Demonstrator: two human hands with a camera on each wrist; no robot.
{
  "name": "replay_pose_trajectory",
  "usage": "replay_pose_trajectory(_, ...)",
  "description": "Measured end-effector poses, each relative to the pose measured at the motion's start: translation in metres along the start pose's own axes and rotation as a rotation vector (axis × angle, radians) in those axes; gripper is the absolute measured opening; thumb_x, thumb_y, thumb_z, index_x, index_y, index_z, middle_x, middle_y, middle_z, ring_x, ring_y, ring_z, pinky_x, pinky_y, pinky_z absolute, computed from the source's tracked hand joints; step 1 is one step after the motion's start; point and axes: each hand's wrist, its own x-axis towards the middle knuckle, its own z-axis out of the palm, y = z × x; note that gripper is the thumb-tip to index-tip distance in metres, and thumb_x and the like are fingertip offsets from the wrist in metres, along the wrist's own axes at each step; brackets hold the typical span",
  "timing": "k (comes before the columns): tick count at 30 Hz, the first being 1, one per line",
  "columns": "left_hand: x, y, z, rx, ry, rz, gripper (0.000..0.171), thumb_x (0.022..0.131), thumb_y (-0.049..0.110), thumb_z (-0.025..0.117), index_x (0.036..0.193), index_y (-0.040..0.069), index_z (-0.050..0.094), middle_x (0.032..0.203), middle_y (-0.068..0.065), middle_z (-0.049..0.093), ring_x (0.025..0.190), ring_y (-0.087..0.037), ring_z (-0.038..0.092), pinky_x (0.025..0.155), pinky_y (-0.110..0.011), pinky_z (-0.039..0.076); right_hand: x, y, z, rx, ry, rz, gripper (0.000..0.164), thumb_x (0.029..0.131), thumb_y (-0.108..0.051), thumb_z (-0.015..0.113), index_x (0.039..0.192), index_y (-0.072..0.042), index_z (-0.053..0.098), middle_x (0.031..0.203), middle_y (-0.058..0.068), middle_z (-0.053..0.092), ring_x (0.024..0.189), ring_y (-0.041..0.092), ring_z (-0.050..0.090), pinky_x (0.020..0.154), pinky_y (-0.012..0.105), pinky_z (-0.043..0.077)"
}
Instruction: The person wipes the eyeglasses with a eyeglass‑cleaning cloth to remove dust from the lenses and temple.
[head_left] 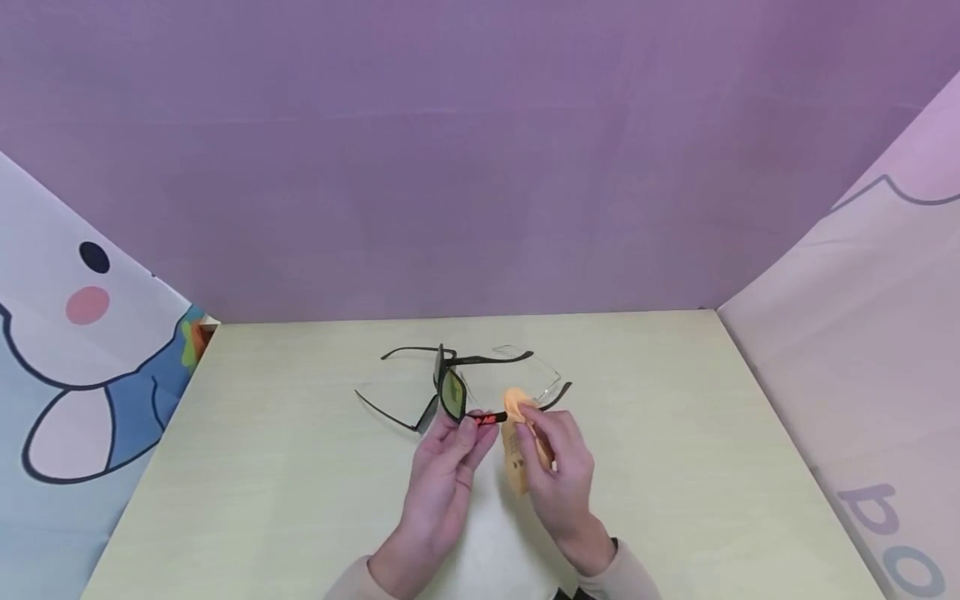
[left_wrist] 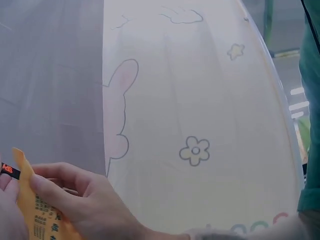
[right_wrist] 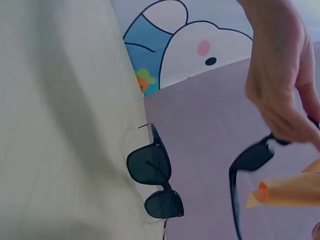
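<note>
A purple backdrop (head_left: 480, 167) rises behind the far edge of the pale tabletop (head_left: 262, 500); the left wrist view alone shows a cream cloth panel (left_wrist: 235, 110) with outlined flowers. The left hand (head_left: 441, 483) pinches a dark-framed pair of sunglasses (head_left: 453, 393) by one temple, and the right hand (head_left: 558, 467) grips an orange wipe (head_left: 516, 458) at that temple's end. Both sit over the tabletop's middle, between its left and right edges. A second pair of sunglasses (right_wrist: 148, 164) lies nearer the far edge; only the right wrist view shows its two dark lenses face-on. Just right of it is a thin clear frame (head_left: 556, 385).

The held lenses look olive green from the head, near black from the right wrist; red marking shows on the temple. The wipe's dark print is plainest in the left wrist view.
</note>
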Motion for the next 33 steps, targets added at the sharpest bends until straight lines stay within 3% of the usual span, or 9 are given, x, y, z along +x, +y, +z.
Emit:
replay_pose_trajectory(5, -0.001, 0.001, 0.001, -0.040, -0.035, -0.063, 0.011, 0.108, 0.007, 0.050, 0.115, -0.001, 0.049, 0.117, -0.008, 0.061, 0.113, -0.015, 0.067, 0.112, -0.030, 0.047, 0.007, 0.004, 0.002, 0.008, -0.009, -0.138, 0.024, 0.101, -0.010, 0.066, 0.100, 0.014, 0.071, 0.083, 0.017, 0.063, 0.065, 0.018, 0.059, 0.058, 0.014, 0.054)
replay_pose_trajectory(7, -0.001, 0.004, 0.001, -0.068, -0.034, -0.071, 0.012, 0.108, 0.008, 0.050, 0.117, 0.000, 0.048, 0.118, -0.008, 0.061, 0.112, -0.014, 0.067, 0.112, -0.030, 0.046, 0.011, 0.009, -0.001, -0.005, 0.008, -0.125, 0.022, 0.100, -0.008, 0.066, 0.100, 0.014, 0.070, 0.082, 0.017, 0.063, 0.064, 0.016, 0.056, 0.055, 0.013, 0.049)
replay_pose_trajectory(12, -0.001, 0.010, -0.001, -0.111, -0.014, -0.059, 0.007, 0.107, 0.008, 0.051, 0.112, 0.003, 0.047, 0.115, -0.006, 0.059, 0.109, -0.013, 0.067, 0.112, -0.031, 0.047, 0.017, 0.021, -0.011, -0.016, 0.084, 0.013, 0.017, 0.092, 0.001, 0.067, 0.102, 0.014, 0.070, 0.080, 0.018, 0.059, 0.065, 0.011, 0.046, 0.049, 0.014, 0.037)
replay_pose_trajectory(15, 0.000, 0.010, -0.002, -0.115, -0.013, -0.068, 0.006, 0.108, 0.008, 0.050, 0.111, 0.004, 0.048, 0.114, -0.006, 0.060, 0.108, -0.013, 0.068, 0.112, -0.031, 0.047, 0.015, 0.019, -0.009, 0.000, 0.070, -0.020, 0.017, 0.094, 0.000, 0.067, 0.101, 0.015, 0.070, 0.080, 0.018, 0.060, 0.064, 0.011, 0.047, 0.049, 0.012, 0.038)
replay_pose_trajectory(20, 0.001, 0.007, -0.002, -0.108, -0.025, -0.101, 0.010, 0.108, 0.009, 0.048, 0.115, 0.002, 0.046, 0.114, -0.006, 0.060, 0.108, -0.012, 0.067, 0.113, -0.028, 0.046, 0.012, 0.006, 0.001, 0.020, -0.026, -0.145, 0.022, 0.100, -0.008, 0.067, 0.099, 0.014, 0.072, 0.083, 0.018, 0.064, 0.064, 0.019, 0.060, 0.056, 0.013, 0.052)
replay_pose_trajectory(22, 0.001, 0.009, -0.003, -0.115, -0.020, -0.103, 0.009, 0.109, 0.010, 0.047, 0.113, 0.002, 0.045, 0.113, -0.006, 0.059, 0.107, -0.011, 0.067, 0.113, -0.028, 0.045, 0.013, 0.006, 0.001, 0.016, -0.027, -0.121, 0.022, 0.099, -0.009, 0.067, 0.100, 0.012, 0.073, 0.084, 0.017, 0.065, 0.063, 0.019, 0.060, 0.056, 0.013, 0.052)
replay_pose_trajectory(28, 0.002, 0.017, -0.011, -0.136, -0.012, -0.080, 0.006, 0.109, 0.012, 0.048, 0.108, 0.005, 0.048, 0.107, -0.003, 0.061, 0.102, -0.009, 0.067, 0.112, -0.029, 0.047, 0.019, 0.020, -0.013, -0.023, 0.022, 0.069, 0.018, 0.087, 0.007, 0.070, 0.105, 0.009, 0.075, 0.082, 0.015, 0.063, 0.064, 0.009, 0.050, 0.049, 0.009, 0.040)
replay_pose_trajectory(30, 0.003, 0.016, -0.013, -0.139, -0.017, -0.078, 0.006, 0.109, 0.011, 0.048, 0.107, 0.006, 0.049, 0.107, -0.002, 0.062, 0.101, -0.009, 0.068, 0.112, -0.029, 0.047, 0.020, 0.019, -0.013, -0.028, 0.026, 0.066, 0.018, 0.087, 0.007, 0.071, 0.105, 0.009, 0.075, 0.083, 0.016, 0.063, 0.064, 0.009, 0.050, 0.049, 0.009, 0.040)
replay_pose_trajectory(33, 0.004, 0.015, -0.012, -0.138, -0.029, -0.074, 0.007, 0.109, 0.011, 0.047, 0.106, 0.006, 0.050, 0.107, -0.002, 0.062, 0.100, -0.008, 0.068, 0.112, -0.028, 0.046, 0.019, 0.013, -0.007, -0.010, -0.024, -0.026, 0.017, 0.096, -0.003, 0.069, 0.104, 0.010, 0.074, 0.083, 0.015, 0.063, 0.060, 0.010, 0.052, 0.049, 0.008, 0.043)
